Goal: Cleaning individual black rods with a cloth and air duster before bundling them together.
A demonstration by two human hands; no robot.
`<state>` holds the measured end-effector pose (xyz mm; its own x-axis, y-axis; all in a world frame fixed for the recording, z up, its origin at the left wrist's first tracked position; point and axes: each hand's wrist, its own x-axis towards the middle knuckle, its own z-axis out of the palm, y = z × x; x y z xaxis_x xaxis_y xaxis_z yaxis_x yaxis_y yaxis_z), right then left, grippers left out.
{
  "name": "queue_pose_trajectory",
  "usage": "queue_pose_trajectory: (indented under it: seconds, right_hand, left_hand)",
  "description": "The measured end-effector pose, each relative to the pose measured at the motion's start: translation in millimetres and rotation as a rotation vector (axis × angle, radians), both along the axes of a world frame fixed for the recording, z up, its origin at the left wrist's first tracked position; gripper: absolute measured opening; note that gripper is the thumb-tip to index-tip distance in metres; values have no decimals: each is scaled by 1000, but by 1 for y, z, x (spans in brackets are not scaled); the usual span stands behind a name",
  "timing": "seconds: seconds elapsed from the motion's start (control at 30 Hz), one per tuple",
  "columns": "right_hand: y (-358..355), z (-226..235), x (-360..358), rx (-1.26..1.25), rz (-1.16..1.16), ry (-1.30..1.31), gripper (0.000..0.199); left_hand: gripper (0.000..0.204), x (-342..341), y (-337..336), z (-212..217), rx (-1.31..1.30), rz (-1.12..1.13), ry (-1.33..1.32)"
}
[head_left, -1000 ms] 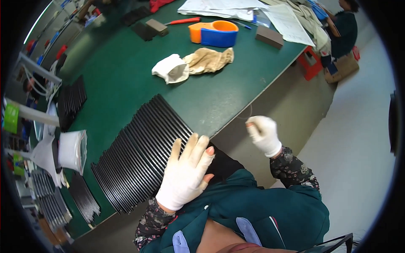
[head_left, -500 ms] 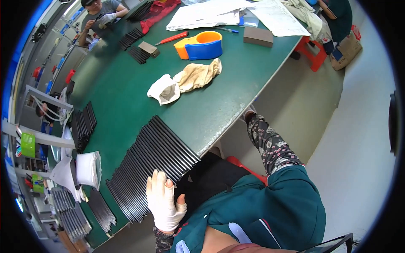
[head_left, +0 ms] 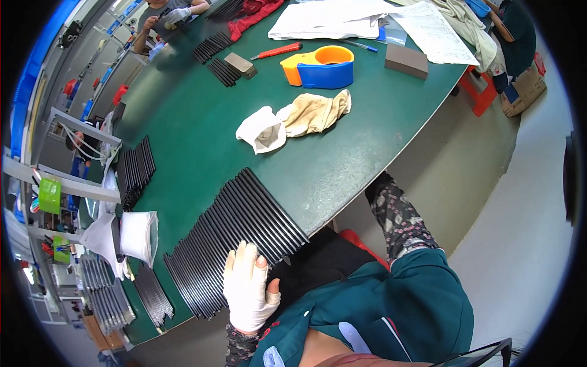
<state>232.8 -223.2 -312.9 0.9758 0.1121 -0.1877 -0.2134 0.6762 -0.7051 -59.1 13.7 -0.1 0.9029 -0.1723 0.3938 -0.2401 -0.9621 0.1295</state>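
Note:
A row of slim black rods (head_left: 238, 214) lies side by side at the table's near edge. My left hand (head_left: 249, 287), in a white glove with cut-off fingertips, rests flat on the near part of the row, its fingers stretched out. My right arm, in a flowered sleeve (head_left: 397, 214), reaches to the table edge on the right, and its hand is hidden there. Beyond the rods lie a crumpled white glove (head_left: 262, 130) and a tan glove (head_left: 315, 113).
On the green table (head_left: 195, 134) are an orange and blue tape dispenser (head_left: 318, 67), a red utility knife (head_left: 276, 51), a brown block (head_left: 406, 61) and papers (head_left: 330, 19). More rods (head_left: 136, 171) lie at left beside a white cloth stack (head_left: 139, 235). A co-worker (head_left: 168, 21) sits across.
The view has shifted, so the table and its things appear farther right. My left hand still lies on the rods. My right hand, partly visible before, has slipped out of sight at the table edge.

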Motion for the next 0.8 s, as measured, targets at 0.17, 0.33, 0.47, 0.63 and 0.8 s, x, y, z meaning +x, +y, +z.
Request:
queue_pose_trajectory:
  seconds: [0.17,0.33,0.47,0.63,0.8]
  right_hand:
    - [-32,38,-18,-37,-201,169,31]
    - [-78,102,-58,-275,-456,266,32]
    - [-111,124,-96,-432,-429,135,30]
    - [-125,163,-117,-579,-490,73,27]
    - [-103,217,-139,-649,-443,-192,32]
  left_hand:
    - [57,3,-1,-4,-8,-38,-2]
    - [58,13,-10,2,-50,-142,2]
    - [57,22,-18,8,-71,-259,6]
    - [54,24,-30,10,-67,-298,23]
    - [53,24,-37,13,-255,-345,-8]
